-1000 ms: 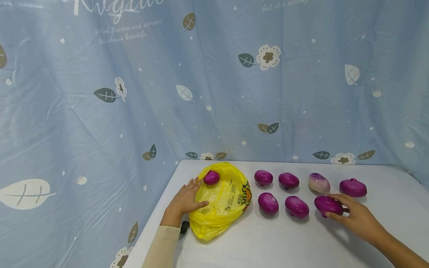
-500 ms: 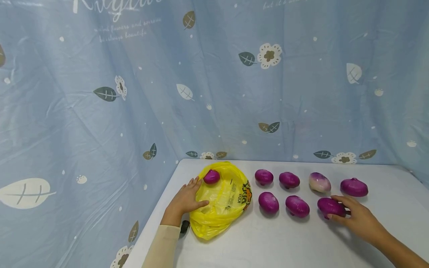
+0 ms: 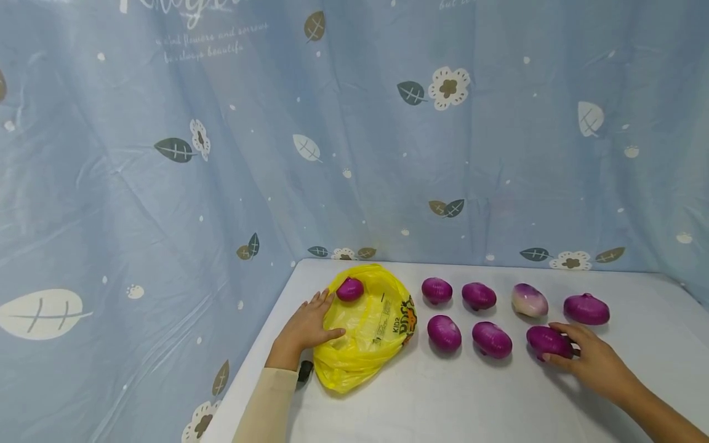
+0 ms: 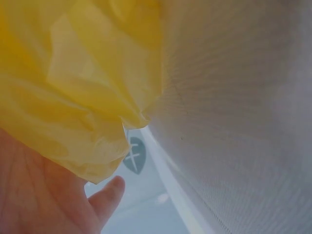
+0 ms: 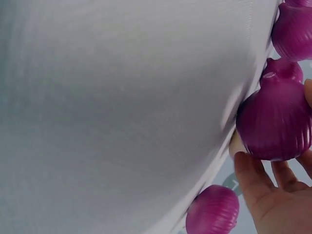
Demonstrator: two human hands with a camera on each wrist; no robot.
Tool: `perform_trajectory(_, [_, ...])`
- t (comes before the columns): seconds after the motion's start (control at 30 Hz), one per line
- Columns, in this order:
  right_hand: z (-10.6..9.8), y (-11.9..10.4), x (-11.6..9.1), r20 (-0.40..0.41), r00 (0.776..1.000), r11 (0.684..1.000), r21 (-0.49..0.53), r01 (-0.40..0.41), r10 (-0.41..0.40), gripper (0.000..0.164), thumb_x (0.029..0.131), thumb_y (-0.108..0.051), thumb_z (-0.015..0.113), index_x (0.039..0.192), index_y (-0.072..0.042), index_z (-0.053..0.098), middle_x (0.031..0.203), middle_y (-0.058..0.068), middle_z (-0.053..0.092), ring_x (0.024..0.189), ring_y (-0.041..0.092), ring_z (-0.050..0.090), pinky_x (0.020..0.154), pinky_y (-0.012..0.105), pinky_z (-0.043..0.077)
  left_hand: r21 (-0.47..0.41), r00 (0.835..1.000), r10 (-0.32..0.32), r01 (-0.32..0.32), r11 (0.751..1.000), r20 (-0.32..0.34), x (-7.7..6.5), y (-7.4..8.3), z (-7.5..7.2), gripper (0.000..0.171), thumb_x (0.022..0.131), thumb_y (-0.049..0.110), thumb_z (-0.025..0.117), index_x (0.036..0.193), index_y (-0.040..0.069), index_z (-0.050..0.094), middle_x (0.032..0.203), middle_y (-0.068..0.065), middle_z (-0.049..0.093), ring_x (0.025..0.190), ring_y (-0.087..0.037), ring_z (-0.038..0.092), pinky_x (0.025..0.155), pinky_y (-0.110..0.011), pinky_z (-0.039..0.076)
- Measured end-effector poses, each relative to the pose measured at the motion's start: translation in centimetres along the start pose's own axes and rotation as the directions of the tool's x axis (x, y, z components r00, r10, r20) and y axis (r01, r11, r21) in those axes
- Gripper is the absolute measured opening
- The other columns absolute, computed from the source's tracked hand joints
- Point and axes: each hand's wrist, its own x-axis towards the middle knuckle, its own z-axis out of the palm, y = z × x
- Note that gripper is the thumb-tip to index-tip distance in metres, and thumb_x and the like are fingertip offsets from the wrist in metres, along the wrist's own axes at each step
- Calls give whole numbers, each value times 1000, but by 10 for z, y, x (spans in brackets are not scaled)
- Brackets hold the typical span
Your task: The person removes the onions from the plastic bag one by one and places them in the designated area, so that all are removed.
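In the head view my left hand [image 3: 307, 326] lies at the left rim of a yellow plastic bag [image 3: 360, 363], its fingers fairly straight against the plastic. A red onion [image 3: 349, 289] is inside the bag's open mouth. The left wrist view has the palm [image 4: 39, 195] beside the crinkled yellow bag [image 4: 92, 97]. Over on the right, my right hand [image 3: 595, 363] grips another red onion [image 3: 548, 342] between thumb and fingers, low at the table. In the right wrist view, fingers and thumb [image 5: 309, 90] surround this onion [image 5: 275, 119].
Several red onions stand in two rows, among them a front one [image 3: 492, 339] and a far right one [image 3: 586, 309]. A paler purple-white onion [image 3: 529, 300] sits in the back row. A small black object [image 3: 304, 372] lies by the left wrist. A blue patterned curtain [image 3: 354, 135] borders the white table [image 3: 443, 406].
My right hand has shifted slightly right with the onion in its grip, widening the gap from the neighbouring front onion. My left hand has stayed at the bag. The head view has tilted a little.
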Motion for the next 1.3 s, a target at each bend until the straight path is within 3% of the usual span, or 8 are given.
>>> perform_trajectory(0.47, [4,3,0,58,998,1000,9,1,-2,91,74,-50,80,136,6,44,131,38,37,104,56,53,78,66,48,15,1000,1,-1,1000,-2,1,0,0,96,84,68,58,154,9,29,159,-10,21,145,-31,19,114,-53,19])
perform_trajectory(0.83, [-2,2,3,80,994,997,-19,-77,78,98,71,-56,80,129,15,43,117,34,50,102,49,54,78,63,47,3,1000,2,-2,1000,-1,0,1,-2,95,84,66,59,153,8,30,159,-11,22,145,-32,20,114,-54,19])
perform_trajectory(1.3, [-2,6,5,141,978,988,-27,-152,154,105,75,-68,69,134,14,40,125,39,44,108,54,49,79,67,45,5,1000,4,-4,1000,1,0,1,-2,94,85,65,59,153,8,29,159,-11,21,144,-33,20,113,-55,20])
